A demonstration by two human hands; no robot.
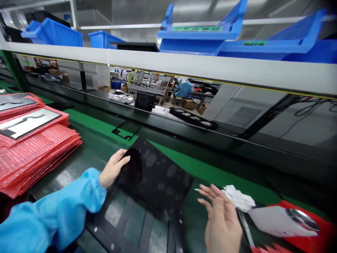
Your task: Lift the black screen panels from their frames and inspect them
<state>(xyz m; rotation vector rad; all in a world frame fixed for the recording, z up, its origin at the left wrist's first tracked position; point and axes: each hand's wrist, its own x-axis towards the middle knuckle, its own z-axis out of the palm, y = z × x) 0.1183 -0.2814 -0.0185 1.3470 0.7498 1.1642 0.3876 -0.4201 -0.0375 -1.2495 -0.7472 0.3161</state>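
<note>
My left hand [113, 168] is closed on the upper left edge of a black glossy screen panel [160, 175], thumb on its face. Pale smudge-like spots cover the panel, which is tilted above a dark flat frame or fixture [126, 211] with light round dots near its edges. Off the panel's right side, my right hand [218, 218] has its fingers apart and does not touch the panel. A tiny pale tip shows at its fingertips; I cannot make out what it is. Close beyond that hand lie crumpled white wipes [238, 197].
Red bubble bags [39, 147] are stacked at left, screen panels [28, 123] on top. A white bottle [281, 219] with a metal top lies at right beside a metal tool [246, 226]. Blue bins [195, 44] stand on the overhead shelf [184, 65]. A person [183, 88] sits far behind.
</note>
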